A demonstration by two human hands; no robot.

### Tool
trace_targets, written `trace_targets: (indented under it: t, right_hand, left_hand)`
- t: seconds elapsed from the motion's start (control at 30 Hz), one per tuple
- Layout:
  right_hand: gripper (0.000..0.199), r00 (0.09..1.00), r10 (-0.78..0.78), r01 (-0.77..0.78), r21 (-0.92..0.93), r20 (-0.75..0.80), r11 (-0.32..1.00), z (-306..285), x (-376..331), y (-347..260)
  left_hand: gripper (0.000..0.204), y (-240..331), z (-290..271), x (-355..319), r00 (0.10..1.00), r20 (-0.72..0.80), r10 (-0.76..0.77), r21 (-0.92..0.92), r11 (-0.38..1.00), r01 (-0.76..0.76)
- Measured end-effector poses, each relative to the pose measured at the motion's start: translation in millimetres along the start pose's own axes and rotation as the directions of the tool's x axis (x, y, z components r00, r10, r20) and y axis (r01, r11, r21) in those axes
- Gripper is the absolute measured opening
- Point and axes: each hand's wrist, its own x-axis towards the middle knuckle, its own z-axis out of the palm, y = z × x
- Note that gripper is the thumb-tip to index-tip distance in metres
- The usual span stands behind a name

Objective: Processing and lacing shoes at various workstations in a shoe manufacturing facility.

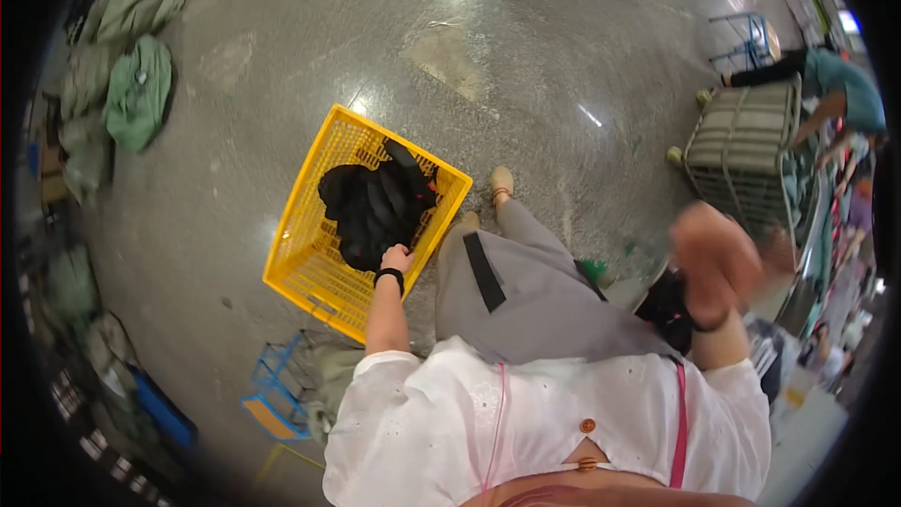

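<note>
My left hand (pixel 398 259) reaches into a yellow plastic crate (pixel 293 268) with slotted walls. Its fingers are curled at the near edge of a heap of black cloth pieces (pixel 371 211), and seem to grip the cloth. The heap lies in the crate's far part, with a small red spot at its right side. My right hand (pixel 718 263) is raised off to the right, smeared by motion, so its fingers cannot be made out. Below it, close to my hip, is a dark bundle (pixel 664 312), partly hidden.
A wheeled metal cage cart (pixel 741 155) stands at the right, with another person (pixel 845 94) bending by it. Green sacks (pixel 138 94) line the left side. A blue stool (pixel 282 385) is behind the crate, near my left side. The floor (pixel 526 38) is grey concrete.
</note>
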Motion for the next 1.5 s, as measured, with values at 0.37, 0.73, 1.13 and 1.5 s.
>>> trace_targets:
  t: [0.37, 0.73, 1.13, 1.5]
  right_hand:
    - [0.03, 0.057, 0.892, -0.343, -0.831, 0.448, 0.439, -61.3, -302.3, 204.0]
    - [0.023, 0.239, 0.956, -0.965, -0.065, 0.17, 0.253, 9.4, -319.7, 191.3]
    - [0.026, 0.667, 0.74, -0.611, -0.501, 0.093, 0.613, 67.2, -306.9, 245.6]
    - [0.043, 0.758, 0.643, -0.642, -0.047, 0.113, 0.765, 70.2, -324.6, 141.1]
  left_hand:
    - [0.1, 7.8, -8.5, 147.2, 0.665, -0.5, -0.555, -0.231, 0.826, 0.515]
    - [0.038, 38.4, 73.5, 104.6, 0.923, -0.368, -0.117, -0.168, 0.984, 0.058]
    - [0.012, 69.9, -222.2, -281.4, 0.791, -0.351, 0.502, -0.318, 0.73, -0.604]
    - [0.034, 219.3, -176.3, -484.6, 0.231, -0.241, 0.942, 0.065, 0.254, -0.965]
